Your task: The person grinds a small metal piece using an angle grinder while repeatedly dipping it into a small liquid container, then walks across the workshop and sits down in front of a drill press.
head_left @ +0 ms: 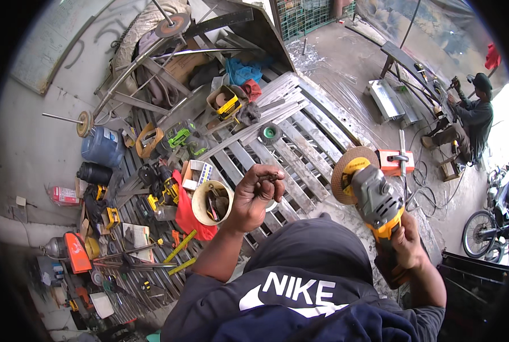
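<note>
My right hand is wrapped tight around the handle of a yellow and grey angle grinder, held up at my right with its tan flap disc facing left. My left hand is raised in front of me, fingers curled and pinched on a small dark metal part at the fingertips; what kind of part it is I cannot tell.

Below my hands runs a rack of long pale steel bars laid side by side, slanting from lower left to upper right. Just left of my left hand stands a cream bucket with tools in it, touching a red rag. Further left the bars are crowded with yellow-and-black power tools, a green power tool, a blue jug and a red welding machine.

The floor is rough grey concrete, with a green wire-mesh gate at the top. At the far right another person crouches at a steel trestle, and a motorcycle is parked near them.
</note>
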### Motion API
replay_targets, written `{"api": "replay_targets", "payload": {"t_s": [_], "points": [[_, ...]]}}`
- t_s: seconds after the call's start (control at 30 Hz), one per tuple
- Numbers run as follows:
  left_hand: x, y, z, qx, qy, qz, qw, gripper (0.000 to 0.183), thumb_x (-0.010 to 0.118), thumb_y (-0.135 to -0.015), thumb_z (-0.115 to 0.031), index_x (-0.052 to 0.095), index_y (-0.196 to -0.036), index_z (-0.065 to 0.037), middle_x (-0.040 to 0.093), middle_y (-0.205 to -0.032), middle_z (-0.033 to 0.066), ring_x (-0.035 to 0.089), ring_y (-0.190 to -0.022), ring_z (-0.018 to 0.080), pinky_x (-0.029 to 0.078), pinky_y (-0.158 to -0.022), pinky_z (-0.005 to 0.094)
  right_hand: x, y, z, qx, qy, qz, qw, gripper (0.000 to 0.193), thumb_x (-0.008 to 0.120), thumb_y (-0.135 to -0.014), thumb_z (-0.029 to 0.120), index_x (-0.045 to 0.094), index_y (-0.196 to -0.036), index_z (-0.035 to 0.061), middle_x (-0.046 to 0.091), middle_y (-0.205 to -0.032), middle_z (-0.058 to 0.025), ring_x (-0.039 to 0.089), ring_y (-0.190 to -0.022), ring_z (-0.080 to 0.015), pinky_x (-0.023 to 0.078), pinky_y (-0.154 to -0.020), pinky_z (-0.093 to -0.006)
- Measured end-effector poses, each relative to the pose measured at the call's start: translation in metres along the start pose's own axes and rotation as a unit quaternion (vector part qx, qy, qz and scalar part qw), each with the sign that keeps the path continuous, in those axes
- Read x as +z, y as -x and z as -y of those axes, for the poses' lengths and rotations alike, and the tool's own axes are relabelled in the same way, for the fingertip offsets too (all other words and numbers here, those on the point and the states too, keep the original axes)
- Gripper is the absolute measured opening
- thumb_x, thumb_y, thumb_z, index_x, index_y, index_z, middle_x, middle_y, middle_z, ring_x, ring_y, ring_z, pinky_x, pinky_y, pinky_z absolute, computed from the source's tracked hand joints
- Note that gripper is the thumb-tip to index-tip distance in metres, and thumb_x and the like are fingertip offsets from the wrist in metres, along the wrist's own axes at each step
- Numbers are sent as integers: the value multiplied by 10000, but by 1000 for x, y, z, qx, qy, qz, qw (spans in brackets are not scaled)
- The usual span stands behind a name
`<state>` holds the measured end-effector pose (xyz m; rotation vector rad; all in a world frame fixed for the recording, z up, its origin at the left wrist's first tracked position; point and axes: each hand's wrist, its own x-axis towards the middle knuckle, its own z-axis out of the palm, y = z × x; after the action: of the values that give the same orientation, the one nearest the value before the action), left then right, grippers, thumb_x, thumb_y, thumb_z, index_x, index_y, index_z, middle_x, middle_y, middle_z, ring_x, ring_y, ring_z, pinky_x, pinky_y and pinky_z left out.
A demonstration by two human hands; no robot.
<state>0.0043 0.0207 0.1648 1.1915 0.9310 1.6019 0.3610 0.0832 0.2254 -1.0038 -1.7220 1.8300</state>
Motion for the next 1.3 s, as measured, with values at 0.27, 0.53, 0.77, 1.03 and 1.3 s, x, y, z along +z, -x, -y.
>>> {"api": "replay_targets", "payload": {"t_s": [0.27,0.53,0.77,1.03,1.3], "points": [[7,-4,1,4,17,-11,1000,188,564,-1062,-243,546,-1165,-87,542,-940,57,521,-826,129,443,-732,278,17,-3,-10,16,5,-24,1000,833,514,-932,750,621,-1196,-32,677,-1059,-60,597,-974,-131,487,-873,-308],[13,-9,0,13,42,6,999,203,532,-1072,-263,546,-1155,-79,548,-901,79,500,-752,137,464,-789,320,22,-8,-8,31,-17,-44,998,843,551,-895,773,620,-1169,-21,676,-1016,-40,597,-940,-114,497,-845,-296],[11,-9,5,2,100,34,994,199,493,-1094,-274,531,-1171,-95,565,-925,70,537,-841,134,442,-677,253,25,-12,-7,20,10,-61,998,830,631,-870,748,596,-1189,-18,656,-1051,-43,578,-966,-124,482,-875,-297],[21,-9,1,-35,160,9,987,198,472,-1093,-242,516,-1214,-91,537,-903,71,488,-634,128,465,-775,372,28,-16,4,9,-43,-52,998,838,955,-697,358,482,-1286,-6,606,-1154,-71,562,-1085,-138,452,-980,-320],[23,-8,-1,-74,207,8,976,236,486,-1090,-237,515,-1274,-94,557,-947,70,501,-610,126,474,-750,372,28,-16,19,47,-4,-66,997,691,931,-705,187,505,-1216,-1,640,-1122,-74,595,-1043,-141,474,-964,-319]]}}
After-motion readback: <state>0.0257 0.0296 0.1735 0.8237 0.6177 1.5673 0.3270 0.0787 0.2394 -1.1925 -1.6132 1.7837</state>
